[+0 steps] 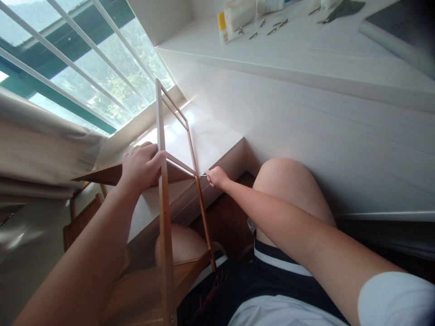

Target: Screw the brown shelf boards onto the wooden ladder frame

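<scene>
A slim wooden shelf frame [163,203] stands tilted between my knees, with a brown board [102,174] joined across it. My left hand [141,165] is wrapped round the near post where the board meets it, its thumb lying over the post. At the far post [201,203], my right hand [217,177] is closed on a thin silver metal rod [202,175], which looks like a hex key. The rod's tip touches the post at the level of the board. Its other end is hidden in my fingers.
Several screws [253,35], a yellow-capped bottle [222,27] and a grey laptop-like slab [401,38] lie on the white ledge [306,68] above. Below the barred window [112,68] runs a low white sill [210,136]. A curtain [44,145] hangs at left.
</scene>
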Tool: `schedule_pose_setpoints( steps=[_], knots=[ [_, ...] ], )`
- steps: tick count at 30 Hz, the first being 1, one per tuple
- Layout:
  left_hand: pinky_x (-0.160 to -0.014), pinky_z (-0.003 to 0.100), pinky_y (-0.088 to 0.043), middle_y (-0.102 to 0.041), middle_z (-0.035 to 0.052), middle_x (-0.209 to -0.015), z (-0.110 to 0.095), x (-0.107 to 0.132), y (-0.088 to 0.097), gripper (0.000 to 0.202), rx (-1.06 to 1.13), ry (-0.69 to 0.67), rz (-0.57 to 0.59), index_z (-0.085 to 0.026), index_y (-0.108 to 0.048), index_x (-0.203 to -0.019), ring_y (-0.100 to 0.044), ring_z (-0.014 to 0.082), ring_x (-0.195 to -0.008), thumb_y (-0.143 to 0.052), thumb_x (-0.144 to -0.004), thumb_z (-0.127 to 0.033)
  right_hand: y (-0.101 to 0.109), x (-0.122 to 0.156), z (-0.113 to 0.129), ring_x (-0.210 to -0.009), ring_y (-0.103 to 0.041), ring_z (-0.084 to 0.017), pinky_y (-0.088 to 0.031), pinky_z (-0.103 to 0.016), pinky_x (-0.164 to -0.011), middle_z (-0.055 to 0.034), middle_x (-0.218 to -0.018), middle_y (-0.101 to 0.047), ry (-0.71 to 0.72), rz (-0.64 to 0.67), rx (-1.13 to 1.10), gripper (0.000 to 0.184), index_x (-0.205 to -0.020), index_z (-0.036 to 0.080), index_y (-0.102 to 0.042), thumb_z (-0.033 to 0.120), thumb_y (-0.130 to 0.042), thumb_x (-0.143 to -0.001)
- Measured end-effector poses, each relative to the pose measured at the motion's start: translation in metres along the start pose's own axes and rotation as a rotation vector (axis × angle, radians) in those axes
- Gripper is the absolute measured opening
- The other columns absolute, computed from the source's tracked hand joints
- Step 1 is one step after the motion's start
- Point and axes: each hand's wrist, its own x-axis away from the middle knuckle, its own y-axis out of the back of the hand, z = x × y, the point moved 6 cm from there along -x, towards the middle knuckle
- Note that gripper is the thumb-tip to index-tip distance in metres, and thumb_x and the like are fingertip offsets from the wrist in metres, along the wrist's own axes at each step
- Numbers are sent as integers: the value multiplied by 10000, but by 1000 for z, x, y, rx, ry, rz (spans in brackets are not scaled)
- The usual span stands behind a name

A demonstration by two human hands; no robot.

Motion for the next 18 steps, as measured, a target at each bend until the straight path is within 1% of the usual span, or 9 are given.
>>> schedule_pose_setpoints(
  steps=[2, 4, 6, 9, 12, 14, 18],
  knots=[
    [-645, 303, -237, -415, -17, -730, 0, 0, 0, 324, 3, 0, 1, -188, -329, -631, -375, 153, -683, -407, -888, -369, -3, -3, -1, -403, -522, -136, -361, -228, -474, 13, -402, -465, -27, 19, -32, 420, -599, 184, -541, 356, -406, -958],
    [-641, 304, -238, -418, -16, -730, 0, 1, -1, 323, 6, 0, 3, -188, -328, -629, -373, 153, -679, -408, -887, -365, 0, -5, -1, -418, -533, -137, -370, -230, -489, 4, -419, -489, -22, -8, -13, 405, -607, 181, -552, 350, -418, -950],
    [-637, 304, -237, -417, -15, -727, -1, 1, -1, 324, 7, 0, 3, -188, -323, -627, -370, 153, -675, -410, -885, -363, 6, -7, -1, -500, -584, -152, -393, -234, -540, -35, -495, -574, -9, -65, 34, 401, -629, 172, -584, 352, -425, -949],
    [-633, 305, -233, -413, -15, -719, -1, 1, -1, 330, 5, -5, -6, -188, -316, -623, -361, 153, -670, -412, -885, -364, 14, -7, 3, -684, -643, -190, -406, -247, -619, -106, -702, -694, 41, -137, 146, 385, -702, 161, -643, 380, -442, -948],
    [-634, 305, -232, -411, -14, -715, -1, 0, -1, 331, 6, -5, -6, -189, -313, -623, -362, 153, -669, -412, -884, -366, 13, -4, 8, -782, -648, -214, -387, -258, -637, -139, -861, -729, 116, -123, 276, 386, -801, 157, -687, 409, -437, -952],
    [-636, 305, -232, -412, -12, -719, -1, 0, -1, 327, 8, -2, -1, -189, -314, -626, -365, 154, -669, -412, -884, -364, 10, -2, 10, -794, -650, -218, -375, -263, -630, -140, -904, -735, 148, -102, 346, 419, -858, 157, -704, 425, -401, -968],
    [-639, 303, -234, -417, -10, -725, -2, 0, 0, 323, 6, -2, 6, -190, -320, -628, -368, 155, -672, -410, -888, -361, 8, 2, 13, -849, -660, -225, -381, -265, -655, -136, -967, -741, 176, -75, 416, 478, -935, 160, -719, 438, -337, -1001]
  ],
)
